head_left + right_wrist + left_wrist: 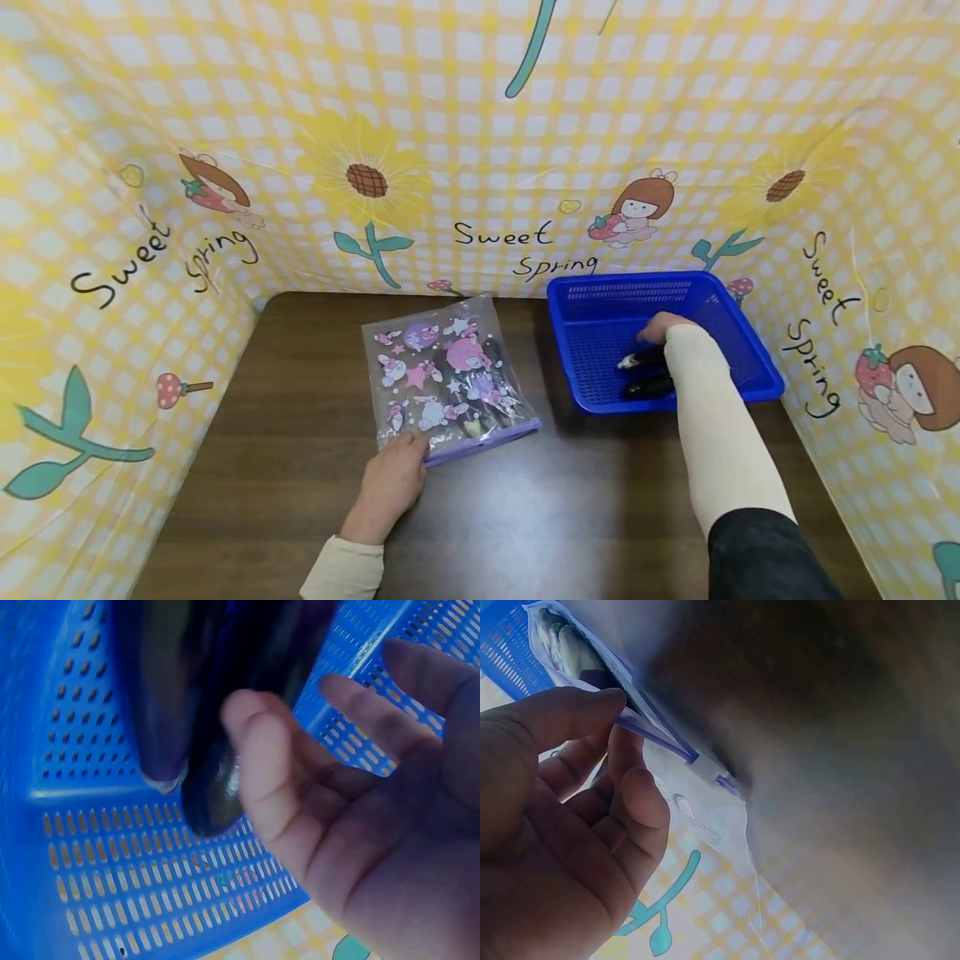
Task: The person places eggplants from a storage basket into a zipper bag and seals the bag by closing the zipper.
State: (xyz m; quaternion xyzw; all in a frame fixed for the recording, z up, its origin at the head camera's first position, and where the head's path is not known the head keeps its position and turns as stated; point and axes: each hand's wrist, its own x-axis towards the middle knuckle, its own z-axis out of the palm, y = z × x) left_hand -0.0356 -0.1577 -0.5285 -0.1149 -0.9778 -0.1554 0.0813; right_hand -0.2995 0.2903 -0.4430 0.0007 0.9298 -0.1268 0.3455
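Note:
My left hand [393, 477] pinches the purple zip edge of a clear printed zip bag [420, 375] lying on the table. The left wrist view shows the bag's mouth parted near the thumb, with pale stem ends [574, 652] inside. Dark shapes show dimly through the bag's printed side. My right hand [666, 327] reaches down into a blue plastic basket [630, 407]. Two dark purple eggplants [161, 697] lie side by side there. In the right wrist view, the right fingers are spread and loosely bent beside one eggplant; whether they touch it I cannot tell.
The brown wooden table [292, 467] carries the bag at the middle and the basket at the back right. A yellow checked cloth [480, 150] with printed flowers and words stands as walls behind and at both sides, close to the basket.

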